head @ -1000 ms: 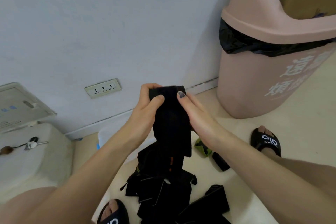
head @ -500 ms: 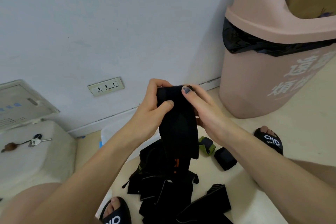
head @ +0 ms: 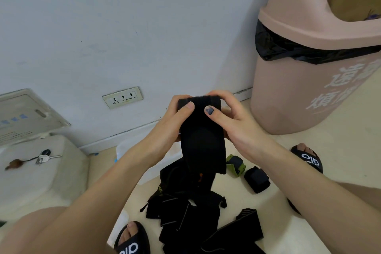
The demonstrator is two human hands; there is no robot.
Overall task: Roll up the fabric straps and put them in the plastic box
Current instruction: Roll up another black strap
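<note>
I see both arms reach fwd, meeting in front of the wall. L hand [head: 173,117] & R hand [head: 231,119] both curl round the top of a black strap [head: 203,140], thumbs pressing its front. The rest hangs down over the strap pile [head: 185,212] on the floor.

A pale blue-grey wall [head: 123,27] fills the upper view, meeting a cream floor [head: 329,150] along a white skirting board [head: 123,136]. A cream wall socket [head: 122,97] with three outlets sits low on the wall. At right stands a tall pink bin [head: 299,93] lined with a black bag [head: 288,49] and printed with white characters. At left, a white rounded unit [head: 41,181] carries a key [head: 44,158]. Light is soft and even.
</note>
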